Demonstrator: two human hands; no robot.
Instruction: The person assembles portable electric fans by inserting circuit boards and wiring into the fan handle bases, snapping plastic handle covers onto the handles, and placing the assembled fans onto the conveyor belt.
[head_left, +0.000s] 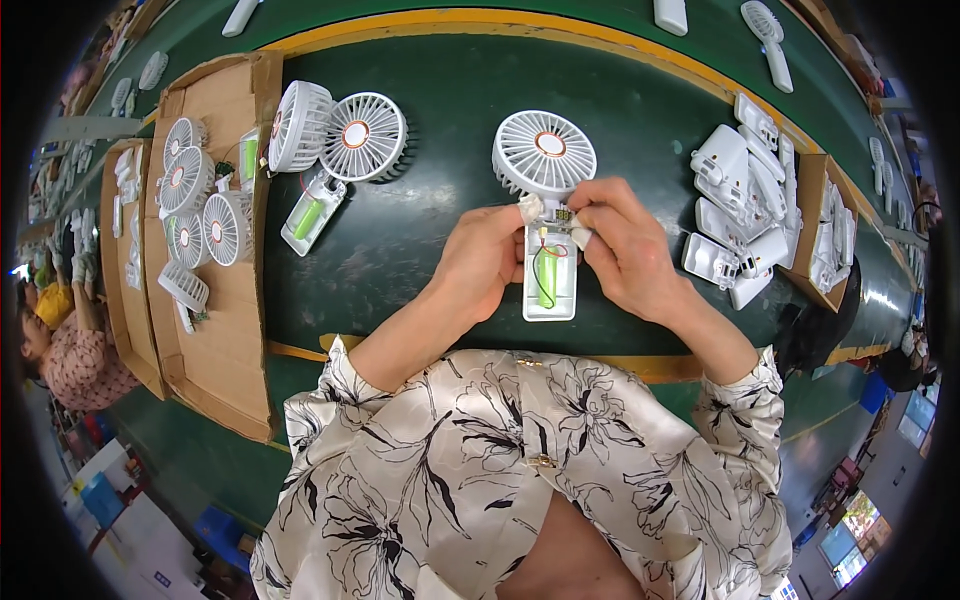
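A white handheld fan point(546, 150) lies in front of me, its round grille up and its handle toward me. The handle is uncovered and shows a green battery point(547, 277) with red and dark wires, and a small circuit board point(563, 215) at the neck. My left hand point(478, 262) is closed on the neck's left side, a white cover on its fingertip. From the other side my right hand point(630, 255) pinches at the neck beside the circuit board, also with a white fingertip cover. Whether its fingers hold a separate small part is hidden.
Two more fans point(362, 136) lie left on the green table point(440, 90), one with its battery showing. Further left, a cardboard tray point(225, 340) holds several fans. White handle covers point(735, 190) are piled at right beside a cardboard box point(815, 215). Another person point(85, 350) sits far left.
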